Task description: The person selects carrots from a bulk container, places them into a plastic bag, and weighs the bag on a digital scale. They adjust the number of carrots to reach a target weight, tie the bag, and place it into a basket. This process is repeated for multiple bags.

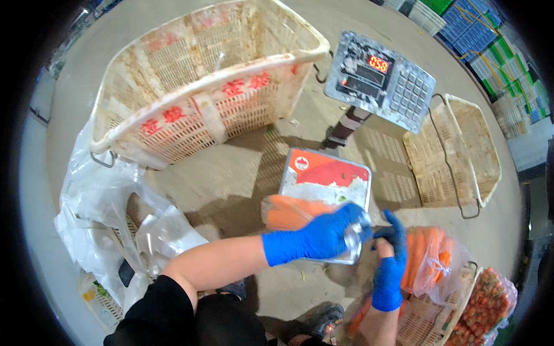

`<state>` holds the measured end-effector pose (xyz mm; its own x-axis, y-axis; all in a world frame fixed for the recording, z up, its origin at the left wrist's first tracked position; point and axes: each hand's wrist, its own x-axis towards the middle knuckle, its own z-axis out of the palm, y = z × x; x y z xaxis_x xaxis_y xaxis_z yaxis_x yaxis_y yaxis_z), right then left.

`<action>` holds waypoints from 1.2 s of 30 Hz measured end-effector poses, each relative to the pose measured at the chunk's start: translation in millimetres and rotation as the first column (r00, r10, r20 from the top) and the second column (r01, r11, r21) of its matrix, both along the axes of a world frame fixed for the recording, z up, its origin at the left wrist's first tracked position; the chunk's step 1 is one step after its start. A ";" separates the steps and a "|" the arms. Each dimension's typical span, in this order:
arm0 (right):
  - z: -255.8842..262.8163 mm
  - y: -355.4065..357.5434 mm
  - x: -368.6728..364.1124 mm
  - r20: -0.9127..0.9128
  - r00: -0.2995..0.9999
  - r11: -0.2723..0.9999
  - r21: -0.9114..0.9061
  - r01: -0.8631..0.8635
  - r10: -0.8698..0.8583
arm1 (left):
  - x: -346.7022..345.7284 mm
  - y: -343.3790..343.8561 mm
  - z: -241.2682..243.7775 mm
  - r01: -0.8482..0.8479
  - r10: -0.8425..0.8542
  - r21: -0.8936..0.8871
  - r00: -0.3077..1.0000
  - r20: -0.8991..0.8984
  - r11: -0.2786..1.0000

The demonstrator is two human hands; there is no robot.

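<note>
A clear plastic bag of carrots (288,212) lies across the platform of a bench scale (329,173), tilted toward its left edge. My left hand (333,233), in a blue glove, grips the gathered neck of this bag above the platform. Just right of it is my right hand (393,255), also blue-gloved, with its fingers spread and the base of the thumb bare. Nothing shows in that hand, though its fingertips are blurred. The scale's head (381,80), with keypad and lit red digits, stands on a post behind the platform.
A large dirty white plastic crate (207,104) stands at upper left, a smaller crate (450,155) at right. White plastic sheeting (99,207) drapes a basket at left. A knotted bag of carrots (426,259) and bagged red-orange produce (487,302) lie at lower right.
</note>
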<state>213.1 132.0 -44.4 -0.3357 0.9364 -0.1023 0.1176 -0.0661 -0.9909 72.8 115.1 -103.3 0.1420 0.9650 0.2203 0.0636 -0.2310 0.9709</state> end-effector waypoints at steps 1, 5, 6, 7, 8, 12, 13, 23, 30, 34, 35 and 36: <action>-13.5 3.7 0.6 -0.082 0.976 0.974 -0.094 -0.207 0.200 | 0.1 -3.4 -1.6 0.094 -0.102 0.106 0.992 0.073 0.990; -35.1 -1.7 -2.7 -0.282 0.957 0.872 -0.447 -0.198 0.073 | -11.0 -3.4 4.5 0.227 -0.232 0.092 0.972 0.047 0.969; -40.7 -2.2 -1.4 -0.290 0.957 0.814 -0.552 -0.182 0.017 | -14.6 -4.6 -0.4 0.224 -0.220 -0.022 0.968 0.122 0.974; -46.4 -2.9 0.3 -0.287 0.957 0.743 -0.648 -0.166 -0.036 | -17.3 -6.1 -7.4 0.225 -0.196 -0.133 0.960 0.200 0.965; -55.8 -0.8 5.1 -0.073 0.988 0.750 -0.643 -0.154 0.140 | -17.9 -5.1 -25.4 0.195 -0.157 -0.169 0.964 0.216 0.966; -49.4 2.1 17.0 -0.629 0.775 0.588 -0.649 -0.483 -0.058 | -22.3 -8.7 -36.7 0.157 -0.225 -0.275 0.945 -0.237 0.949; -20.3 -23.5 -5.1 -0.566 0.820 0.683 -0.633 -0.364 -0.087 | -24.6 -8.7 -37.2 0.256 -0.316 -0.335 0.939 -0.139 0.907; -9.1 -62.3 -19.4 -0.428 0.904 0.762 -0.594 -0.259 -0.027 | -38.2 10.4 7.9 0.317 -0.535 -0.710 0.839 -0.100 0.629; -2.1 -51.2 -18.9 -0.631 0.648 0.615 -0.728 -0.303 -0.428 | -48.0 -8.3 -11.7 0.300 -0.346 -0.180 0.868 -0.355 0.937; -9.4 -70.9 -29.6 -0.396 0.917 0.849 -0.500 -0.170 -0.050 | -55.1 -10.4 25.9 0.400 -0.481 -0.482 0.875 -0.053 0.780; -23.3 -79.3 -29.0 -0.210 0.963 0.876 -0.416 -0.245 0.170 | -48.2 -10.6 25.1 0.345 -0.439 -0.619 0.899 0.000 0.706; -35.0 -85.7 -27.9 0.006 0.934 0.885 -0.322 -0.337 0.358 | -47.9 -8.9 11.2 0.379 -0.418 -0.551 0.906 0.060 0.743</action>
